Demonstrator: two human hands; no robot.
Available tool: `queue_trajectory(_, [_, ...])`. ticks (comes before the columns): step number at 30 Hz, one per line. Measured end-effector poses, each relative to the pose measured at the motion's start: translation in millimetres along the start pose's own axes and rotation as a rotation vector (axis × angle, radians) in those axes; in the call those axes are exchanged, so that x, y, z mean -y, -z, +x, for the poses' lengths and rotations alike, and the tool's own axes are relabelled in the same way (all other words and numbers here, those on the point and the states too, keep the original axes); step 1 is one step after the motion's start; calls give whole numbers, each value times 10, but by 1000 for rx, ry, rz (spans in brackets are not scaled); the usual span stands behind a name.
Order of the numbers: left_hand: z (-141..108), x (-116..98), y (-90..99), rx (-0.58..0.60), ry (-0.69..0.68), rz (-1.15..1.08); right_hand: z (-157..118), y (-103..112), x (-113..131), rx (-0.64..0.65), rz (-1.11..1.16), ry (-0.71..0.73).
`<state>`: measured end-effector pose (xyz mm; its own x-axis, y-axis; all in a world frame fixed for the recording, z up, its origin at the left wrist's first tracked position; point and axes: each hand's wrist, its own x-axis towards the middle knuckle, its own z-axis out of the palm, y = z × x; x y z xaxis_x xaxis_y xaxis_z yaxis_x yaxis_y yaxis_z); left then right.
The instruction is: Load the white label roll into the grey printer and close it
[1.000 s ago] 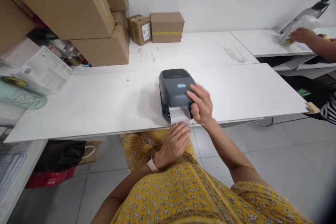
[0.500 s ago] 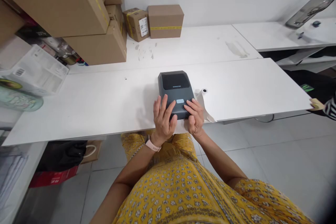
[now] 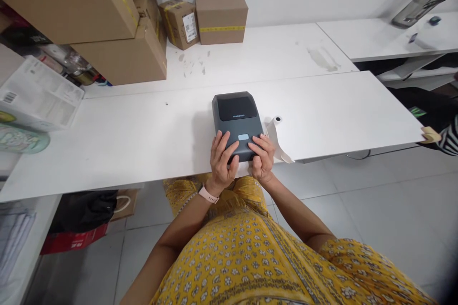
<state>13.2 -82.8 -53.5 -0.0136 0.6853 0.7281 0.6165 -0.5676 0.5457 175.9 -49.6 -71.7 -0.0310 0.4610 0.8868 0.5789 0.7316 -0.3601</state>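
A dark grey label printer (image 3: 234,126) with a black window and a pale blue button sits near the front edge of the white table. My left hand (image 3: 222,159) grips its near left corner, fingers on the top and thumb at the front. At the near right corner my right hand (image 3: 263,157) holds it the same way, its thumb bent by the front face. Between my thumbs a pale patch shows under the printer's front; what it is I cannot make out. Beside my right hand, a small white paper roll (image 3: 275,128) lies with its loose end trailing to the table edge.
Cardboard boxes (image 3: 118,57) are stacked at the back left, with two smaller cartons (image 3: 222,19) against the wall. A white package (image 3: 41,90) and a green bottle-like container (image 3: 25,139) stand at far left. A grey bottle (image 3: 422,2) stands at far right.
The camera view has shifted a little. Both hands stay on the printer, with hardly any change in their grip; the paper roll lies as before.
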Motion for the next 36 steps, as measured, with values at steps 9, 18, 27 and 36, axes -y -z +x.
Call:
queue_trajectory(9, [-568,-270,249,332,758,-396,61,3,88,-57,75,-126])
queue_trajectory(18, [-277,-414,180,384,955,-641,130,49,120,13,29,-102])
queue_trajectory(27, [-428,-251,166,394,911,-486,332,130,278,230,-203,-199])
queue_trajectory(36, [-285,-203,403,61,833,-292,773,119,302,388,-295,-98])
